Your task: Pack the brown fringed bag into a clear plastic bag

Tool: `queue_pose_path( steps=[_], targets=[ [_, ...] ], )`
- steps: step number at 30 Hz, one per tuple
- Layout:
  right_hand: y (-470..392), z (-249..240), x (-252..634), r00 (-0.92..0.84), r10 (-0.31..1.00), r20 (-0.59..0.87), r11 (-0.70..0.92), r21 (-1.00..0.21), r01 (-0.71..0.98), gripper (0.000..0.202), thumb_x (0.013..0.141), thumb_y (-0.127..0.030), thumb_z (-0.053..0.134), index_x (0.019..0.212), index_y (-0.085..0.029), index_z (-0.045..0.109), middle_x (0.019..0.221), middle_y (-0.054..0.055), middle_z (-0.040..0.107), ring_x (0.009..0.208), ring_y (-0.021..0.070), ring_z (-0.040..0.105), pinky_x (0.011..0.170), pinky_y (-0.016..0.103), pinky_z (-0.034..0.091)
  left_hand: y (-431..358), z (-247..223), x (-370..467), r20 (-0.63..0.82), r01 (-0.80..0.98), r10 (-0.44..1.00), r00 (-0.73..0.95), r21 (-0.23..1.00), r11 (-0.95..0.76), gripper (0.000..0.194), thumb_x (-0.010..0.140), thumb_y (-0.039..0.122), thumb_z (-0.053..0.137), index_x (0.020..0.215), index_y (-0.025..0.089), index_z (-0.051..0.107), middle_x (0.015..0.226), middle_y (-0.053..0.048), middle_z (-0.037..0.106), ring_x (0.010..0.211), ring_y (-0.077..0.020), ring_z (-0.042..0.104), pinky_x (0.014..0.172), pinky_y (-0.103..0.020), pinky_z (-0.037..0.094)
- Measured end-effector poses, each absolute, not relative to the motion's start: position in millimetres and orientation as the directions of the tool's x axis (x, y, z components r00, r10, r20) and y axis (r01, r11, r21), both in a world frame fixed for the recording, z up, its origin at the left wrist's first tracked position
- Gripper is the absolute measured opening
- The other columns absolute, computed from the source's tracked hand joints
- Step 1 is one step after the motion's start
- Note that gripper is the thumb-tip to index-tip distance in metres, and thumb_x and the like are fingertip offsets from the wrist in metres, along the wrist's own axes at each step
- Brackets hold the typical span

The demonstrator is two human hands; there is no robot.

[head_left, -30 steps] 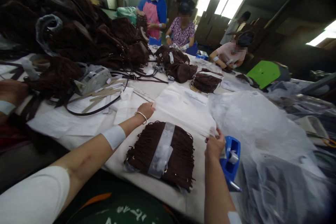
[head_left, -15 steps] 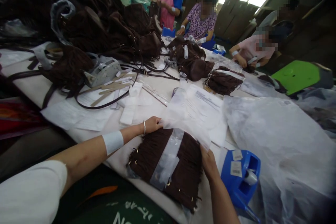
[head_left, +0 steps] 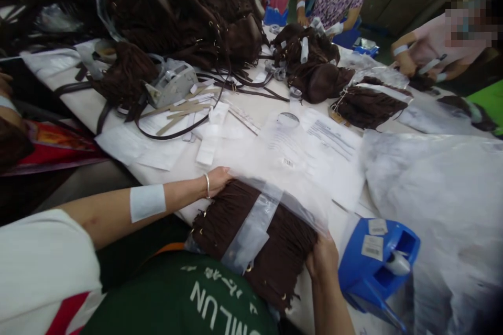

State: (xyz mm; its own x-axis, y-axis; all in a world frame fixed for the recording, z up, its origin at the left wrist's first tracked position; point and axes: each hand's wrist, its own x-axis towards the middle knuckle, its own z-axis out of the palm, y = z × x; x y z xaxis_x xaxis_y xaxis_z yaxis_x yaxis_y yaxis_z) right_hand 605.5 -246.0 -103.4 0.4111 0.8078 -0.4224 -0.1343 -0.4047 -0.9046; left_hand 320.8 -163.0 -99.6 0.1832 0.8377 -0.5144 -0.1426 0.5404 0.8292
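Fringed brown bag (head_left: 279,241): far edge now deeper under plastic sleeve (head_left: 298,178), seemingly partly inserted; left hand (head_left: 219,180) pinching sleeve's edge, right hand (head_left: 324,256) likewise.

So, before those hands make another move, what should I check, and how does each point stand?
1. Left hand on the clear plastic's edge: ok.
2. Right hand at its opposite edge: ok.
3. Strip lying across the brown fringed bag: ok.
4. Fringed bag fully covered by the clear plastic: not ok; its near part is outside.
5. Blue tape dispenser apart from the hands: ok.
6. Fringed bag's underside tidy: cannot tell; hidden.
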Motion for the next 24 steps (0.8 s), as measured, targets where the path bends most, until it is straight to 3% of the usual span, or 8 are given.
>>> queue_pose_path(
  steps=[3, 5, 11, 16, 20, 24],
  targets=[
    [-266.6, -102.1, 604.3, 0.469, 0.798, -0.379, -0.494, -0.856, 0.149, 0.055, 0.085, -0.056, 0.043, 0.123, -0.018, 0.057, 0.112, 0.005, 0.066, 0.113, 0.0252, 0.054, 0.098, 0.038, 0.039, -197.0, -98.4, 311.5, -0.500, -0.163, 0.853, 0.148, 0.839, 0.519, 0.031, 0.074, 0.037, 0.062, 0.092, 0.012, 0.066, 0.079, -0.005, 0.072, 0.079, -0.0214, 0.066, 0.075, -0.032, 0.051],
    [-280.8, -106.1, 604.9, 0.474, 0.818, -0.325, -0.476, -0.846, 0.241, 0.057, 0.086, -0.056, 0.039, 0.125, -0.019, 0.055, 0.119, 0.004, 0.063, 0.116, 0.0251, 0.051, 0.099, 0.036, 0.038, -218.0, -98.6, 304.1, -0.476, -0.134, 0.874, 0.093, 0.864, 0.485, 0.038, 0.075, 0.043, 0.062, 0.099, 0.012, 0.065, 0.083, -0.005, 0.072, 0.081, -0.0221, 0.065, 0.076, -0.032, 0.051],
    [-320.0, -114.8, 614.4, 0.337, 0.858, -0.388, -0.481, -0.837, 0.259, 0.060, 0.082, -0.058, 0.044, 0.127, -0.018, 0.054, 0.121, 0.004, 0.061, 0.119, 0.0255, 0.049, 0.102, 0.036, 0.036, -259.5, -93.6, 276.1, -0.481, 0.038, 0.865, 0.143, 0.876, 0.481, 0.048, 0.074, 0.052, 0.062, 0.102, 0.013, 0.065, 0.088, -0.004, 0.071, 0.083, -0.0225, 0.064, 0.078, -0.031, 0.051],
    [-348.2, -100.5, 604.7, 0.292, 0.809, -0.510, -0.570, -0.802, 0.179, 0.066, 0.081, -0.062, 0.044, 0.129, -0.017, 0.051, 0.119, 0.005, 0.063, 0.118, 0.0255, 0.051, 0.097, 0.036, 0.043, -292.8, -86.3, 280.6, -0.625, -0.134, 0.777, 0.075, 0.766, 0.629, 0.046, 0.075, 0.048, 0.062, 0.106, 0.014, 0.063, 0.081, -0.005, 0.072, 0.071, -0.0221, 0.067, 0.071, -0.033, 0.053],
    [-365.8, -91.0, 591.1, 0.317, 0.718, -0.620, -0.669, -0.741, 0.066, 0.070, 0.082, -0.065, 0.039, 0.133, -0.017, 0.046, 0.105, 0.004, 0.069, 0.102, 0.0252, 0.062, 0.082, 0.034, 0.051, -316.9, -83.4, 284.8, -0.658, -0.223, 0.753, -0.015, 0.736, 0.639, 0.045, 0.075, 0.046, 0.060, 0.105, 0.013, 0.063, 0.085, -0.007, 0.072, 0.080, -0.0246, 0.067, 0.079, -0.037, 0.052],
    [-390.1, -98.3, 589.4, 0.337, 0.774, -0.536, -0.615, -0.762, 0.200, 0.063, 0.084, -0.061, 0.037, 0.123, -0.016, 0.056, 0.100, 0.006, 0.070, 0.098, 0.0259, 0.063, 0.080, 0.032, 0.052, -334.4, -76.9, 267.7, -0.661, 0.004, 0.750, 0.025, 0.750, 0.661, 0.046, 0.071, 0.051, 0.060, 0.100, 0.016, 0.066, 0.084, -0.003, 0.072, 0.086, -0.0244, 0.066, 0.078, -0.033, 0.052]
  ],
)
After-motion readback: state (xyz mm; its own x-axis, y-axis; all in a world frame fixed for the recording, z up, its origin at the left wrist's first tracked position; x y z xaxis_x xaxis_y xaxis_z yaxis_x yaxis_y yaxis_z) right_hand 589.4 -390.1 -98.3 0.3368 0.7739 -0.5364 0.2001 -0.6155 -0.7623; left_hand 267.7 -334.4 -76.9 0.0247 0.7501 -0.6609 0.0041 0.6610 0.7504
